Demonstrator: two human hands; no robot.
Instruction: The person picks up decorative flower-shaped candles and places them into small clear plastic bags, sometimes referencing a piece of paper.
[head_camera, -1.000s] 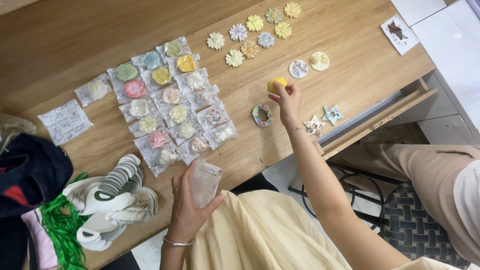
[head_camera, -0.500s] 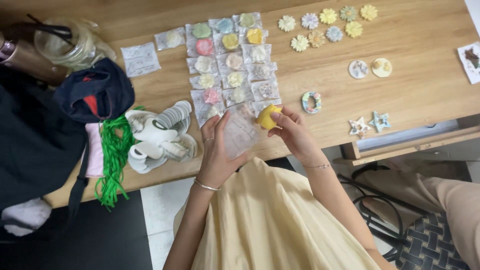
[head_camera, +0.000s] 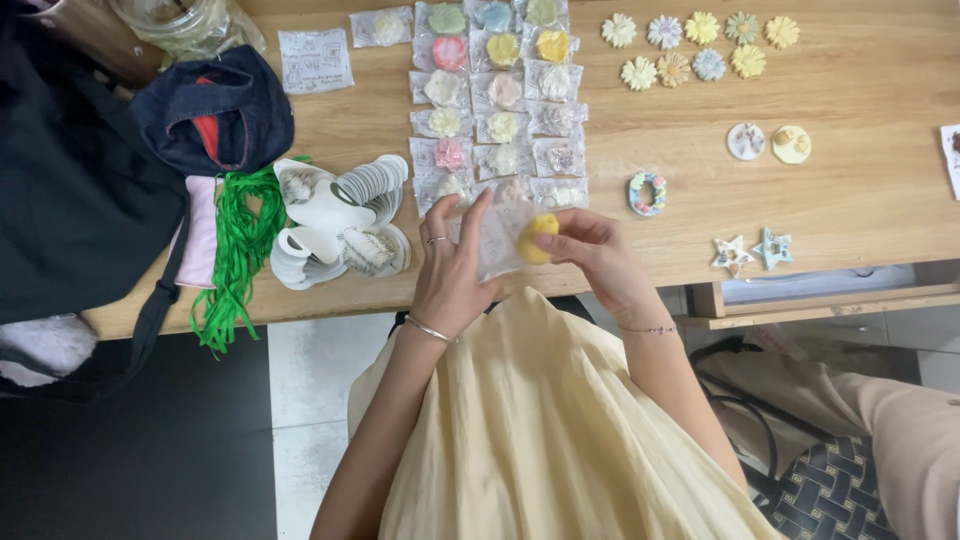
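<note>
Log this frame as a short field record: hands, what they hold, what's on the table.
left hand: holds a small clear plastic bag by its edge
right hand: pinches a yellow flower-shaped piece at the bag's mouth
bagged pieces: rows of clear bags with pastel pieces, above the hands
loose flowers: cluster, unbagged, upper right
star pieces: two, near the table edge
white tags: stack beside green raffia
surface: wooden table
</note>
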